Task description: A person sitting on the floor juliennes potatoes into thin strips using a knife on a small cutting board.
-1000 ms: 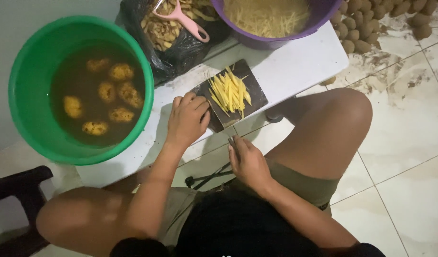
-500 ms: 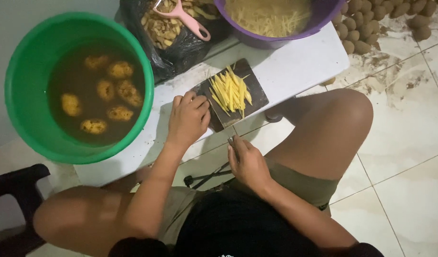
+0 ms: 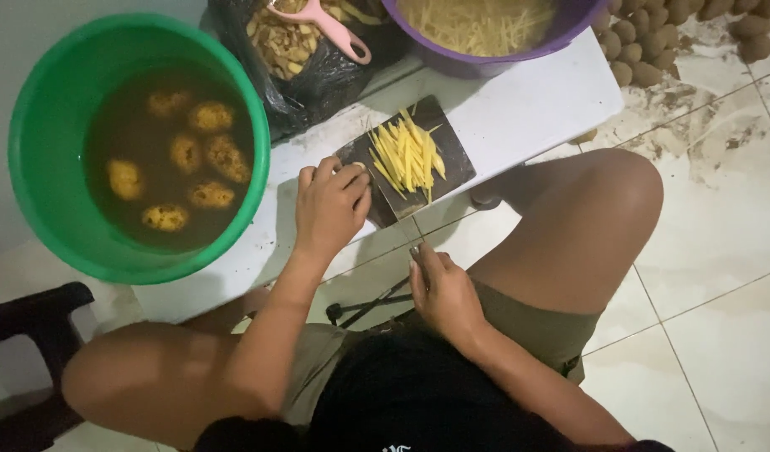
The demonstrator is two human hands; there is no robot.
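Dim warm light, soft shadows, slight blur
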